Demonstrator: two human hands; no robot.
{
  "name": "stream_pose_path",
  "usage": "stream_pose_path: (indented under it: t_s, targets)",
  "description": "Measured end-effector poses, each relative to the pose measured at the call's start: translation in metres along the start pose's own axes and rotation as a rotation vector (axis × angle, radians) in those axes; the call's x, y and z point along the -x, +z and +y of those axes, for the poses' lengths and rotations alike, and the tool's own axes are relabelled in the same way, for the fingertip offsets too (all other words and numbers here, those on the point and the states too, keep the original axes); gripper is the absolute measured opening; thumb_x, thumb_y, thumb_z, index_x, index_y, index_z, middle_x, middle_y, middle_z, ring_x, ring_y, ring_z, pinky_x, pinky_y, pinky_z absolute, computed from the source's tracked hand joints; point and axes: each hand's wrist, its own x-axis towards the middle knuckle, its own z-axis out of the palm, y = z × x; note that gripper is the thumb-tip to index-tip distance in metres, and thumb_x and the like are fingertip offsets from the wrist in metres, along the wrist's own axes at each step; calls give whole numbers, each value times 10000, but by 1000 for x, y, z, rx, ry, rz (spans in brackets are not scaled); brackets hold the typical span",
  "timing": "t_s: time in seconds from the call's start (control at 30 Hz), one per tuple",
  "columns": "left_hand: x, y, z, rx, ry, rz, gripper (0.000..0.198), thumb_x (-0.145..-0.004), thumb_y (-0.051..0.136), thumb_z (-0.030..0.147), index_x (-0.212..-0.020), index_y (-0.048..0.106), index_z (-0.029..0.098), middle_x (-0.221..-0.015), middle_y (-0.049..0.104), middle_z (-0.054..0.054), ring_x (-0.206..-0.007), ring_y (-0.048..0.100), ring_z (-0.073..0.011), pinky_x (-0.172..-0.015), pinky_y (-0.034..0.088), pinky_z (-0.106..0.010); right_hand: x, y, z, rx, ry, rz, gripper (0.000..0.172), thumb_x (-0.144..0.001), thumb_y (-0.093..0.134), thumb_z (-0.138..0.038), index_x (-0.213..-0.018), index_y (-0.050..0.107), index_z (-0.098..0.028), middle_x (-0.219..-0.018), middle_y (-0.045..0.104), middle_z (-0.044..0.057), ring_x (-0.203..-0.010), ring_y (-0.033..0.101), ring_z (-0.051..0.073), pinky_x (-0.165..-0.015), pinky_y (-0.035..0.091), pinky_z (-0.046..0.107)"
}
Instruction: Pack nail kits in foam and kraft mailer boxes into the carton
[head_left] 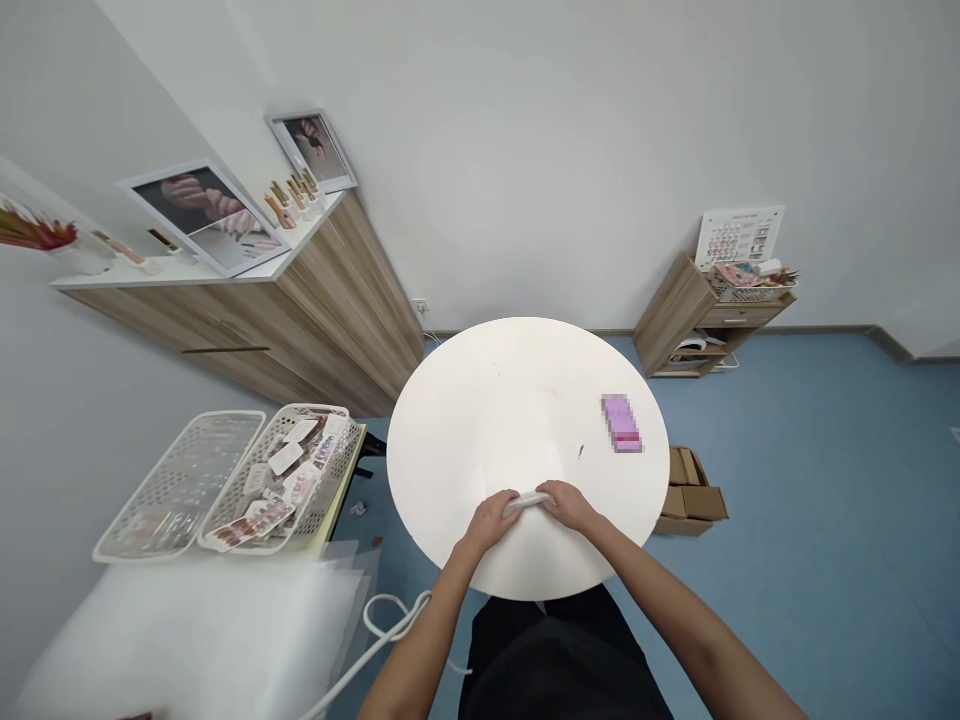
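My left hand [492, 520] and my right hand [568, 505] meet over the near half of a round white table [450, 400]. Between them runs a short, pale, slightly arched strip [529, 498], one end in each hand. Fingers of both hands are curled closed around its ends. What kind of thing it is cannot be made out. To the right of my right hand lies a purple rectangular thing [621, 420], blurred into blocks. A small dark mark [580, 452] shows on the tabletop between them.
Left, a white basket [346, 425] holds packaged nail sets beside another basket [105, 545] of clear packs. A looped white cable [375, 640] hangs near my left arm. An open cardboard box [694, 505] stands right of the table. Wooden cabinets [352, 300] stand at back left.
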Motion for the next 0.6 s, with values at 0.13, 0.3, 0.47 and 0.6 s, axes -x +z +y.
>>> stream_pose_path:
  t_s: [0.13,0.3,0.47,0.6]
  targets:
    - [-14,-11,0,98,-162,13,260,-895,470,441,-1013,618,263,-891,689,5,-808,632,-190,-747,466,-291,-14,-10,-1,-46,117,-46,228,-897,510,-276,-1075,652,-265,-927,705,17,-874,631,194,-730,404,261]
    - [-31,-8,-11,212,-223,122,254,-837,543,452,-884,648,226,-881,694,-3,-842,629,-189,-751,471,-276,-34,-7,10,-43,124,-22,188,-864,585,-274,-1018,676,-215,-1022,682,53,-984,600,203,-832,408,271]
    - [-41,1,-19,151,-315,170,176,-816,588,358,-933,638,236,-880,699,4,-819,638,-184,-719,466,-268,-48,1,21,-64,194,-17,212,-863,602,-286,-1048,661,-199,-1076,668,70,-1033,587,214,-882,414,294]
    - [-44,8,-23,71,-365,159,326,-816,593,311,-1138,578,261,-878,692,-3,-816,652,-200,-717,469,-280,-51,8,24,-18,224,9,256,-864,603,-283,-1098,625,-185,-1113,642,88,-1061,570,229,-899,417,309]
